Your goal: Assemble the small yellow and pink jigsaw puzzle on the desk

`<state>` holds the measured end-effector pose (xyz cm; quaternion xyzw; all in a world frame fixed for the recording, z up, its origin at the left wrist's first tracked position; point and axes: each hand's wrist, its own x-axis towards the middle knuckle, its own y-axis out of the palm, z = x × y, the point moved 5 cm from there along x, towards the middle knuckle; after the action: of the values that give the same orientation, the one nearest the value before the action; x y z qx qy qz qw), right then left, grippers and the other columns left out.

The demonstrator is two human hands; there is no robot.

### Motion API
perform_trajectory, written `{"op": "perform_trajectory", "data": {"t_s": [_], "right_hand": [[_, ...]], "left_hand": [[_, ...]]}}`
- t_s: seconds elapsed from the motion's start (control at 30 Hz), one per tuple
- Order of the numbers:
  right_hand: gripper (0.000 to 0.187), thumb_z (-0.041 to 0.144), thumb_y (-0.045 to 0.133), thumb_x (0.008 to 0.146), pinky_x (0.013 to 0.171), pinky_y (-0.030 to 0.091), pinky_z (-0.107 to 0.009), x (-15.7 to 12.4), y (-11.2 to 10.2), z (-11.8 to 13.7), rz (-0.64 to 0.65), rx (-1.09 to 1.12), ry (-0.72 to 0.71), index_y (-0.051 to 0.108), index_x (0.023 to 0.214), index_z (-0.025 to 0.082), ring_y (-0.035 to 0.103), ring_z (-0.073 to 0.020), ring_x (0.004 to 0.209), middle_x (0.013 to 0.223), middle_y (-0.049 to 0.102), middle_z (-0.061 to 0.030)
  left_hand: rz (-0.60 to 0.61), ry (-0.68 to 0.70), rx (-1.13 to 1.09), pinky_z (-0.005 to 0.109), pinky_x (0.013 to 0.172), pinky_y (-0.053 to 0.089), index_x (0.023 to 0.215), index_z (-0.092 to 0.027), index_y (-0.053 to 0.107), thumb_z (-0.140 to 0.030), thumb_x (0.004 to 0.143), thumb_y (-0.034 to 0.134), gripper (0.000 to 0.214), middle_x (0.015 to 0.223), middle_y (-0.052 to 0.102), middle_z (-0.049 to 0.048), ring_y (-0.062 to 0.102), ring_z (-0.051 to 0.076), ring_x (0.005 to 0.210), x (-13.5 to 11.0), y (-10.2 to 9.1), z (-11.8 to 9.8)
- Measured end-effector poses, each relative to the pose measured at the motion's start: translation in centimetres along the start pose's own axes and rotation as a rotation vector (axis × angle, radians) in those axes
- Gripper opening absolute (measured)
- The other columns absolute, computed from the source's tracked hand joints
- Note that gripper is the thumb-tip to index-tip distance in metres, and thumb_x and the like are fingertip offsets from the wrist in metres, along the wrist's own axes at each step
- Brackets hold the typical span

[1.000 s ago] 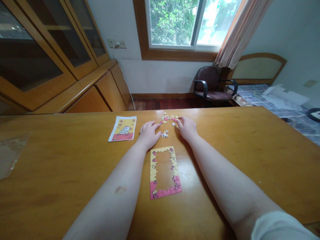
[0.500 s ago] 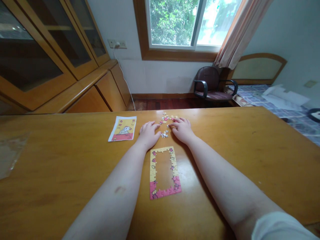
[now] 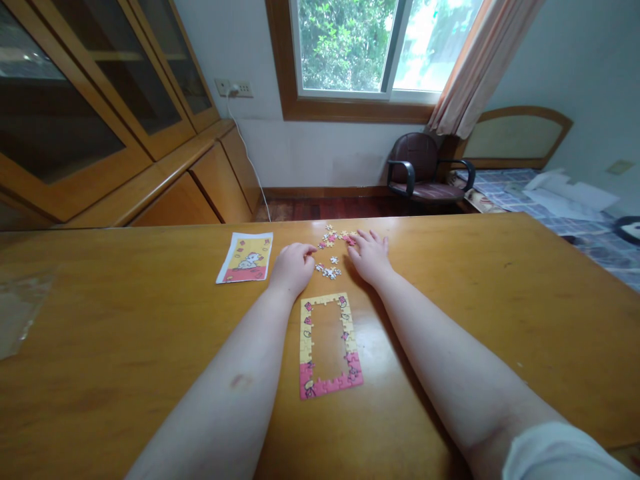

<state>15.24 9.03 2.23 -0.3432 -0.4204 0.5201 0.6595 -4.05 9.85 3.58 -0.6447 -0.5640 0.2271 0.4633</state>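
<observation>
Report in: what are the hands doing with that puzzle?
Left hand curled at loose pieces, grip unclear. Right hand open, fingertips at the pieces. Puzzle border assembled, middle empty. Picture card off left, not in the way.

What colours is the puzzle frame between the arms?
The puzzle frame is yellow above, pink below; head view shows it.

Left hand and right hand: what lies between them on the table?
In the head view, loose puzzle pieces lie on the table between the left hand and the right hand.
</observation>
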Motion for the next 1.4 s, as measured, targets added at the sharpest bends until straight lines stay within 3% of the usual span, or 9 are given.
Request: {"op": "perform_trajectory", "data": {"t_s": [0.13,0.3,0.4,0.63,0.83,0.93,1.03,1.23,1.4], "right_hand": [[0.051,0.047,0.044,0.092,0.111,0.006,-0.068,0.1,0.5,-0.4,0.085,-0.086,0.026,0.050,0.138,0.025,0.018,-0.0394,0.143,0.153,0.035,-0.0113],[0.037,0.044,0.045,0.092,0.111,0.007,-0.066,0.0,0.5,-0.1,0.081,-0.047,0.006,0.065,0.121,0.032,0.023,-0.0355,0.142,0.147,0.045,-0.0056],[0.039,0.045,0.046,0.092,0.112,0.008,-0.065,0.0,0.3,0.2,0.069,-0.024,-0.027,0.062,0.125,0.033,0.023,-0.0349,0.142,0.149,0.042,-0.0059],[0.036,0.044,0.044,0.093,0.110,0.003,-0.068,-0.3,0.6,0.4,0.135,-0.066,-0.054,0.064,0.122,0.037,0.019,-0.0377,0.143,0.151,0.040,-0.0035],[0.037,0.044,0.047,0.092,0.111,0.006,-0.066,-0.6,0.8,1.6,0.156,0.002,-0.207,0.061,0.126,0.037,0.023,-0.0343,0.142,0.150,0.041,-0.0021],[0.031,0.035,0.046,0.092,0.114,0.008,-0.061,-0.4,0.2,1.2,0.034,0.030,-0.165,0.072,0.108,0.031,0.033,-0.0295,0.136,0.138,0.055,-0.0020],[0.028,0.030,0.048,0.089,0.114,0.007,-0.061,-0.3,0.1,1.1,0.036,0.023,-0.164,0.076,0.092,0.029,0.036,-0.0284,0.134,0.129,0.061,-0.0005],[0.034,0.047,0.048,0.092,0.111,0.000,-0.066,-1.1,0.6,2.4,0.199,-0.028,-0.271,0.065,0.121,0.039,0.019,-0.0344,0.143,0.149,0.041,-0.0003],[0.049,0.048,0.044,0.094,0.113,0.001,-0.064,-1.1,0.8,2.2,0.197,-0.022,-0.258,0.049,0.139,0.029,0.019,-0.0329,0.144,0.152,0.038,-0.0044]], "left_hand": [[0.087,-0.015,-0.042,0.036,0.093,0.051,0.100,-0.022,0.072,-0.020,0.083,0.043,0.033,0.105,0.073,0.0038,0.065,0.023,0.101,-0.2,0.0,-0.4],[0.199,0.119,-0.136,0.033,0.090,0.052,0.100,-0.022,0.073,-0.018,0.081,0.045,0.034,0.100,0.074,0.0016,0.067,0.020,0.095,-0.6,0.7,-1.5],[0.228,0.171,-0.213,0.030,0.089,0.052,0.101,-0.021,0.072,-0.017,0.080,0.045,0.034,0.098,0.074,0.0011,0.067,0.017,0.093,-0.7,1.0,-1.6],[0.133,0.139,-0.107,0.035,0.097,0.048,0.105,-0.019,0.070,-0.016,0.081,0.042,0.037,0.108,0.071,0.0040,0.063,0.020,0.102,-0.2,0.8,-0.9],[0.128,0.161,0.063,0.042,0.106,0.039,0.116,-0.025,0.068,-0.019,0.080,0.048,0.041,0.122,0.064,0.0047,0.053,0.024,0.118,-0.3,1.1,-1.0],[0.169,0.129,0.138,0.050,0.112,0.029,0.124,-0.029,0.063,-0.029,0.084,0.050,0.043,0.138,0.053,0.0059,0.041,0.029,0.132,-0.5,1.6,-0.8],[0.192,0.077,0.179,0.057,0.115,0.020,0.127,-0.031,0.060,-0.035,0.086,0.049,0.043,0.145,0.047,0.0056,0.031,0.033,0.139,-0.4,1.8,-0.5],[0.159,0.022,0.181,0.054,0.116,0.020,0.132,-0.024,0.056,-0.032,0.087,0.046,0.047,0.146,0.046,0.0080,0.032,0.031,0.139,-0.2,1.5,-0.2],[0.270,0.122,0.131,0.060,0.116,0.010,0.142,-0.030,0.044,-0.043,0.092,0.040,0.051,0.152,0.039,0.0016,0.025,0.031,0.143,-0.6,2.3,-0.8]]}}
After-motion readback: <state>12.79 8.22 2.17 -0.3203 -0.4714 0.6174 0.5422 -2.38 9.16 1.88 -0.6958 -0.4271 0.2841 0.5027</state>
